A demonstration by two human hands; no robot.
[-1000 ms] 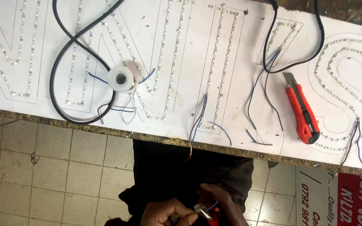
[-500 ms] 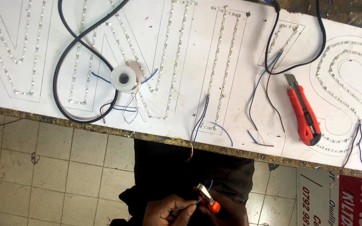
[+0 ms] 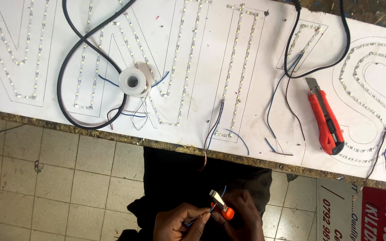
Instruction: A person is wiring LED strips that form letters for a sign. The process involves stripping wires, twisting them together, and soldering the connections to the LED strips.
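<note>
- Low at the frame's bottom edge, a thin blue wire runs between both hands, in front of the dark clothing.
- Left hand: grip pinched on the wire's end.
- Right hand: grip clenched round a small orange cutter, blade at the wire.
- Up on the tabletop: an orange utility knife, a white spool, a looping black cable.

White signboard on bench; red-and-white printed sign — floor, lower right
</note>
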